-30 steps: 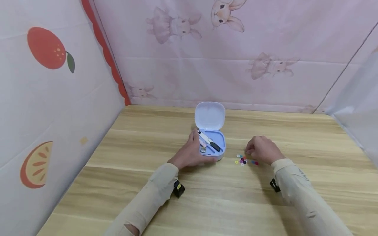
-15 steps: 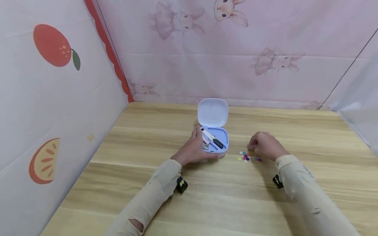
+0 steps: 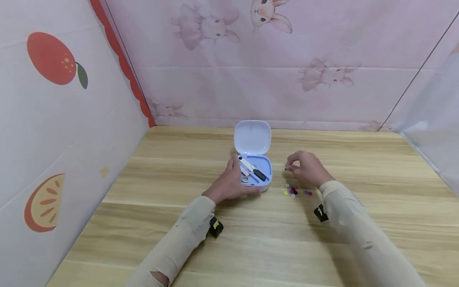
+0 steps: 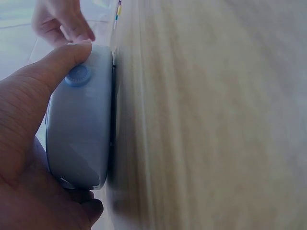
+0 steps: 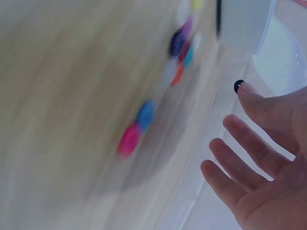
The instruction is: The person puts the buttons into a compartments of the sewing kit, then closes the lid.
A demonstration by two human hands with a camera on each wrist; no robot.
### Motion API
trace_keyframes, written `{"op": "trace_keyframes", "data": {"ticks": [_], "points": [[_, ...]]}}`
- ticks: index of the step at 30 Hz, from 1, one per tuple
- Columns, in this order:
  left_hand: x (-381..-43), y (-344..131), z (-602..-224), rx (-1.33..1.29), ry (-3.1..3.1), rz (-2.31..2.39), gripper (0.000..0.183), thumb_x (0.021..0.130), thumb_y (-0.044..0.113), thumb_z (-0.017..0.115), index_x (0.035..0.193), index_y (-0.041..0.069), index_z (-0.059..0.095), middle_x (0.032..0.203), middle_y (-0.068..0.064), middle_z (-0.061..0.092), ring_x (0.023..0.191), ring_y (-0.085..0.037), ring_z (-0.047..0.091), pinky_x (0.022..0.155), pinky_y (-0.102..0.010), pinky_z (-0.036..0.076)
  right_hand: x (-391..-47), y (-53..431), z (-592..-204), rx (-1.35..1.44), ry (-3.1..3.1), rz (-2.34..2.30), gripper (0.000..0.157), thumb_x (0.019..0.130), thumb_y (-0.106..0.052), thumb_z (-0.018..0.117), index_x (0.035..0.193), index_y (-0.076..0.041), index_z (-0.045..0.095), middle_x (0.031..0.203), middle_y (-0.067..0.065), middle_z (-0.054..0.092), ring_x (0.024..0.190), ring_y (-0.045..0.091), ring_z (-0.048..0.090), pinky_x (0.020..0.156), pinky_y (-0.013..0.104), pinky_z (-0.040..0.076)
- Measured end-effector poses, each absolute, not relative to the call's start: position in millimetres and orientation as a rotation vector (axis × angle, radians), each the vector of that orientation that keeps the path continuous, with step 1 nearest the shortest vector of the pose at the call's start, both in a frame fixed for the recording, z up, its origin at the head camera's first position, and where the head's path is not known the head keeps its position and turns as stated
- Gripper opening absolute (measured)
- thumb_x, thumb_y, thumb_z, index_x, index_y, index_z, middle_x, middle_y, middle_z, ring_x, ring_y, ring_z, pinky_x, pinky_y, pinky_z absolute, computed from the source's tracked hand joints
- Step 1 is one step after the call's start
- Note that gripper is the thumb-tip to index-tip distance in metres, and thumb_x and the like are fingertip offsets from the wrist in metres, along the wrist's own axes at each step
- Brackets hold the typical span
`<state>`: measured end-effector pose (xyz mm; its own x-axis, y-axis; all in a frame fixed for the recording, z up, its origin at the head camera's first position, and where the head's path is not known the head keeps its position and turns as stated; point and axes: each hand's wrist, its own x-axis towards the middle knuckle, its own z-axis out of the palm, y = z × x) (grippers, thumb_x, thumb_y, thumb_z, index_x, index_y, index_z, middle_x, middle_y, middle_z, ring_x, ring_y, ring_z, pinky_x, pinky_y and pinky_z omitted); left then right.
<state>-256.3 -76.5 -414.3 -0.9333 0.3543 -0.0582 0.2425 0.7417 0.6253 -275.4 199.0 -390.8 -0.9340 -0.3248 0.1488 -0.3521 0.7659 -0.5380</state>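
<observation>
My left hand [image 3: 231,181] grips a light-blue sewing box [image 3: 269,175] at its left and front sides. The lid [image 3: 252,137] stands raised. In the tray lie small scissors-like snips with a black end [image 3: 259,174] and a small round metal piece [image 3: 245,179]. In the left wrist view the thumb presses by the round blue catch [image 4: 78,75] on the box front. My right hand [image 3: 308,167] is right of the box, above the table. It pinches a black button [image 5: 239,86] at the thumb tip. Below it lies a small cluster of coloured buttons [image 3: 293,191].
A blue button and a pink button [image 5: 129,140] lie slightly apart from the cluster. The wooden table [image 3: 251,247] meets a pink rabbit-print cloth [image 3: 265,91] at the back and a white fruit-print cloth [image 3: 86,131] at the left.
The right hand has lifted from beside the buttons and moved left toward the box, with a black button now showing at its fingertips. The left hand still grips the box.
</observation>
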Motion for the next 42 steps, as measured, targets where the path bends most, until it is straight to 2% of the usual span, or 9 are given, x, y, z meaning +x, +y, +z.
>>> {"op": "trace_keyframes", "data": {"ticks": [10,19,27,35,42], "points": [[-264,-72,-407,0.508,2.777,0.962,0.142,0.072,0.066,0.082,0.161,0.008,-0.012,0.165,-0.015,0.009,0.137,-0.032,0.041,0.110,-0.045,0.040,-290,172,-378,0.510,-2.840,1.047,0.008,0.095,-0.007,0.071,0.091,-0.001,0.075,0.134,0.028,0.060,0.132,0.047,0.048,0.112,0.064,0.029],[-269,-69,-399,0.507,2.803,0.953,0.142,0.071,0.066,0.082,0.161,0.008,-0.012,0.164,-0.017,0.012,0.136,-0.032,0.043,0.110,-0.047,0.041,-298,164,-370,0.528,-2.793,1.043,0.007,0.093,-0.004,0.072,0.088,0.000,0.075,0.134,0.027,0.060,0.131,0.046,0.048,0.113,0.062,0.029],[-264,-70,-402,0.581,2.801,1.026,0.135,0.070,0.061,0.086,0.161,0.012,0.000,0.150,-0.008,0.027,0.118,-0.024,0.051,0.100,-0.040,0.048,-295,151,-378,0.506,-2.814,1.095,0.009,0.090,-0.004,0.074,0.082,-0.004,0.075,0.138,0.027,0.057,0.134,0.047,0.044,0.115,0.062,0.025],[-251,-75,-412,0.571,2.795,1.033,0.135,0.070,0.063,0.085,0.161,0.009,0.000,0.151,-0.009,0.028,0.116,-0.025,0.052,0.099,-0.040,0.049,-291,137,-392,0.439,-2.847,1.098,0.007,0.087,-0.007,0.079,0.081,-0.006,0.077,0.136,0.026,0.058,0.134,0.046,0.044,0.114,0.061,0.028],[-243,-77,-417,0.539,2.788,1.034,0.133,0.071,0.065,0.084,0.160,0.010,0.003,0.151,-0.010,0.028,0.119,-0.027,0.050,0.103,-0.044,0.047,-285,130,-397,0.384,-2.864,1.091,0.007,0.086,-0.008,0.080,0.080,-0.010,0.078,0.135,0.023,0.059,0.132,0.044,0.047,0.113,0.061,0.030]]}}
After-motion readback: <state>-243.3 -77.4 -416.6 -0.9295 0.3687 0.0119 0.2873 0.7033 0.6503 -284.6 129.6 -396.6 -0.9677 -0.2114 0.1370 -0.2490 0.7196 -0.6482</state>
